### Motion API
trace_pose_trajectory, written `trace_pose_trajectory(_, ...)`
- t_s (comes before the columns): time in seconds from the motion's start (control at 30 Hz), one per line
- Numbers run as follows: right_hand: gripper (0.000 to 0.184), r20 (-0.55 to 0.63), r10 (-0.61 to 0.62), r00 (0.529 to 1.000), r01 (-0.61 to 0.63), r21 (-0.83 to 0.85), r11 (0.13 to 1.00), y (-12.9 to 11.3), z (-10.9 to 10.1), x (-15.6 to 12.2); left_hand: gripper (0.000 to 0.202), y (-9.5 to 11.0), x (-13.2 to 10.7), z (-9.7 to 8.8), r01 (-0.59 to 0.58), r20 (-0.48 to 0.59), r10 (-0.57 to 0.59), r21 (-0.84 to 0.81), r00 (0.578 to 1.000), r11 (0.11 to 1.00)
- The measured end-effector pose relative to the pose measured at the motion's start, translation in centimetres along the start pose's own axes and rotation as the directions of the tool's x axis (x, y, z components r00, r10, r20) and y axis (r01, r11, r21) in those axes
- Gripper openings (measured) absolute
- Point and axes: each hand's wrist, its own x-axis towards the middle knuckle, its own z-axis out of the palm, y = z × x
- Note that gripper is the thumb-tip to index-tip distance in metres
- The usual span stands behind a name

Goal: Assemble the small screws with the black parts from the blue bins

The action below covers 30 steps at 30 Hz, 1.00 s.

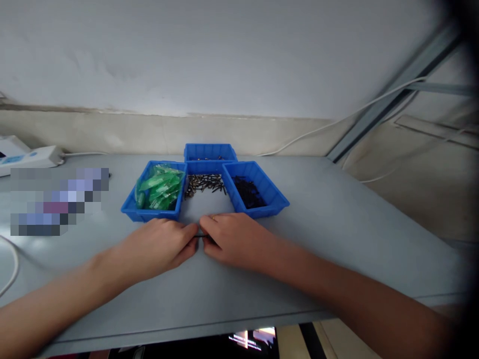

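Observation:
My left hand [162,247] and my right hand [237,242] meet above the front middle of the table, both in a pinch. A thin dark rod-like piece [201,236] spans the small gap between their fingertips; its ends are hidden in the fingers. Just beyond the hands lies a loose pile of small brass-coloured and dark screw-like pieces [204,183]. A blue bin [151,216] on the left holds green pieces in clear plastic bags [162,187]. The blue bin [275,197] on the right contains many small black pieces [249,192].
Behind the pile stands another blue bin [209,152] with small pieces inside. A white power strip [41,157] and a pixelated object [67,199] are at the left. A metal frame post [389,94] rises at the right. Below the table's front edge, a lit screen [250,341] shows.

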Motion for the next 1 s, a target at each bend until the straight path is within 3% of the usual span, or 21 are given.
trace_pose_trajectory(0.53,0.013,0.02,0.057,0.998,-0.056,-0.04,0.998,-0.04,0.07,0.17,0.024,-0.03,-0.09,-0.05,0.05,0.039,-0.053,0.084,0.998,0.995)
trace_pose_trajectory(0.7,0.015,0.032,0.14,0.99,-0.137,-0.074,0.988,-0.05,0.14,0.07,0.022,-0.05,-0.11,-0.2,0.05,0.074,-0.058,0.103,0.996,0.993)
trace_pose_trajectory(1.0,0.01,0.005,0.046,0.999,-0.044,-0.19,0.981,0.41,0.79,-0.07,0.025,-0.22,-0.13,-0.01,0.052,0.02,-0.055,0.103,0.998,0.993)
